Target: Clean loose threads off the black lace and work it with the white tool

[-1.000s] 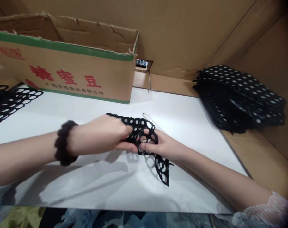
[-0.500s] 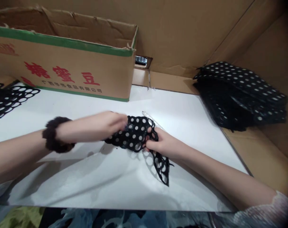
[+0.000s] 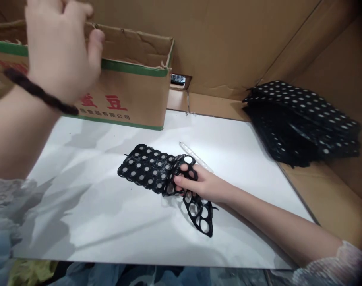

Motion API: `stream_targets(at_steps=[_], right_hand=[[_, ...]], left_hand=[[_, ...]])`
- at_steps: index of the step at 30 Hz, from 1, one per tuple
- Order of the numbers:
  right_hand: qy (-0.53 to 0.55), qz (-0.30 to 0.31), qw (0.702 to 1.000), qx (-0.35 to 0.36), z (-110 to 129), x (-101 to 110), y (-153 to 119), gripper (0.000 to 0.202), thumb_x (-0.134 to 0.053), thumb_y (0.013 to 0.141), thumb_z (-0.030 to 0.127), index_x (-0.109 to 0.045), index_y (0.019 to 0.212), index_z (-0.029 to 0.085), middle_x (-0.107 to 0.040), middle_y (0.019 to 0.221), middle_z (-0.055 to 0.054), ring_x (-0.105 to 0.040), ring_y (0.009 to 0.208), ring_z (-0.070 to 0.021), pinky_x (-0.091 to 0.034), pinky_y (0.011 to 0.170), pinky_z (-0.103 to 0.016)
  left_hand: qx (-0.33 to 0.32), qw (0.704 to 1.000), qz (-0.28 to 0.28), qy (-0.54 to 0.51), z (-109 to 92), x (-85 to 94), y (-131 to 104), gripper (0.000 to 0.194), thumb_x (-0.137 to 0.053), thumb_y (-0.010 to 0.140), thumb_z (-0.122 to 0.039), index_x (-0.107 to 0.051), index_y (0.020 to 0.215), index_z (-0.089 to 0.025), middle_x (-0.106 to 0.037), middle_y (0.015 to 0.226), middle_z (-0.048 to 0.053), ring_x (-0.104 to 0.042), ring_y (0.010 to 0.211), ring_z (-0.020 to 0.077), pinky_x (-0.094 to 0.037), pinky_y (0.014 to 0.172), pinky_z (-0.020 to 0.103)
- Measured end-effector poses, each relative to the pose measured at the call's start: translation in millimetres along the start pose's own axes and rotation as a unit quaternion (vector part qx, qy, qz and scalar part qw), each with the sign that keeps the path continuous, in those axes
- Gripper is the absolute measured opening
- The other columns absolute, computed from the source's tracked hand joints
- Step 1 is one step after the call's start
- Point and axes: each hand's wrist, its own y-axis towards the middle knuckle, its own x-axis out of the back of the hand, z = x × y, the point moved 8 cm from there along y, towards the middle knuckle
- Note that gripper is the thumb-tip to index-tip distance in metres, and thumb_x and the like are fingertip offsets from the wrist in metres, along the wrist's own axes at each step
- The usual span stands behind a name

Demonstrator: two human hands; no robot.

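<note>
item: 1 black, dotted, flat sheet (image 3: pixel 145 162), apparently of plastic or rubber, with a black, open-ringed mesh tail (image 3: pixel 198 208) trailing below the grip. location: centre of the white, smooth-topped table (image 3: pixel 124 234), near the clear, slender, pen-like stick (image 3: pixel 192 153) and well apart from the black, white-dotted stack of sheets (image 3: pixel 306 115) at right.

handling, as judged: light and pliable. the dotted part appears firmer, as it lies fairly flat; the tail looks limp, and its thin ring walls could stretch or tear under a hard pull. a slight sheen suggests some slip. soundest hold: the bunched, thicker band where sheet and tail meet, rather than a single ring.

grip, bare right hand (image 3: pixel 203 182): closed on that band, thumb on top, some fingertips showing through the holes; remaining fingers hidden.

grip, bare left hand (image 3: pixel 60 59): raised before the brown cardboard box with green edging (image 3: pixel 139 95), thumb spread from the fingers. nothing seen held; palm turned away, some fingertips beyond the view. contact with the box cannot be determined.
</note>
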Motion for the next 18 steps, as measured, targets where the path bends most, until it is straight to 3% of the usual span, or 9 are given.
stream_targets(at_steps=[2, 3, 5, 7, 9, 12, 15, 18], right_hand=[[-0.002, -0.009, 1.000, -0.018, -4, 1, 0, 0.022, -0.046, 0.084, 0.034, -0.045, 0.075, 0.015, -0.052, 0.068, 0.000, -0.047, 0.058, -0.0076, -0.037, 0.051, -0.020], [-0.007, -0.011, 1.000, -0.023, -5, 0, 0, 0.023, -0.044, 0.085, 0.036, -0.045, 0.075, 0.015, -0.051, 0.067, 0.000, -0.046, 0.055, -0.0071, -0.035, 0.048, -0.020], [-0.018, -0.020, 1.000, -0.011, -3, 0, 0, 0.022, -0.042, 0.086, 0.036, -0.044, 0.076, 0.016, -0.050, 0.066, 0.001, -0.043, 0.054, -0.0070, -0.035, 0.048, -0.020], [-0.025, -0.025, 0.999, 0.019, 2, 0, 0, 0.020, -0.041, 0.086, 0.033, -0.045, 0.076, 0.016, -0.049, 0.067, 0.001, -0.043, 0.056, -0.0076, -0.037, 0.052, -0.021], [-0.028, -0.027, 0.999, 0.036, 5, 0, -1, 0.020, -0.041, 0.086, 0.032, -0.044, 0.075, 0.016, -0.047, 0.065, 0.002, -0.043, 0.057, -0.0079, -0.037, 0.053, -0.022], [-0.028, -0.029, 0.998, 0.040, 6, 0, -1, 0.018, -0.041, 0.086, 0.032, -0.040, 0.075, 0.018, -0.042, 0.061, 0.004, -0.039, 0.053, -0.0074, -0.035, 0.050, -0.022], [-0.043, -0.045, 0.997, 0.044, 6, 2, -1, 0.016, -0.041, 0.086, 0.030, -0.037, 0.075, 0.018, -0.040, 0.061, 0.004, -0.040, 0.054, -0.0076, -0.036, 0.052, -0.022], [-0.086, -0.054, 0.994, 0.037, 6, 2, -3, 0.017, -0.040, 0.086, 0.029, -0.038, 0.074, 0.018, -0.042, 0.061, 0.003, -0.040, 0.054, -0.0079, -0.035, 0.052, -0.022]], left_hand=[[-0.050, 0.998, -0.045, -0.013, -52, 17.2, -37, 0.040, -0.018, 0.091, -0.039, -0.042, 0.112, -0.014, -0.042, 0.100, 0.003, -0.034, 0.104, 0.0159, -0.033, 0.088, 0.033], [-0.099, 0.994, -0.017, -0.032, -78, 17.5, -54, 0.041, -0.022, 0.089, -0.045, -0.049, 0.096, -0.014, -0.045, 0.091, 0.004, -0.041, 0.095, 0.0173, -0.035, 0.082, 0.032], [-0.239, 0.946, 0.184, -0.118, -130, -5.3, -92, 0.043, -0.032, 0.081, -0.057, -0.048, 0.074, -0.018, -0.049, 0.067, 0.001, -0.046, 0.064, 0.0150, -0.034, 0.057, 0.027], [-0.278, 0.888, 0.304, -0.206, -158, -18.8, -122, 0.045, -0.034, 0.078, -0.061, -0.044, 0.071, -0.018, -0.051, 0.062, 0.001, -0.046, 0.055, 0.0136, -0.028, 0.049, 0.024], [-0.259, 0.862, 0.346, -0.266, -168, -27.7, -134, 0.043, -0.032, 0.081, -0.059, -0.041, 0.072, -0.018, -0.054, 0.063, 0.001, -0.048, 0.053, 0.0129, -0.026, 0.048, 0.023], [-0.231, 0.851, 0.361, -0.302, -169, -36.0, -140, 0.033, -0.026, 0.088, -0.045, -0.039, 0.075, -0.018, -0.054, 0.063, 0.000, -0.047, 0.052, 0.0117, -0.026, 0.047, 0.023], [-0.222, 0.864, 0.347, -0.288, -168, -36.8, -143, 0.027, -0.022, 0.091, -0.035, -0.039, 0.078, -0.018, -0.054, 0.062, 0.000, -0.048, 0.051, 0.0121, -0.026, 0.047, 0.023], [-0.217, 0.894, 0.311, -0.238, -169, -35.7, -147, 0.031, -0.021, 0.090, -0.039, -0.041, 0.081, -0.017, -0.057, 0.061, 0.002, -0.051, 0.050, 0.0151, -0.023, 0.045, 0.025]])
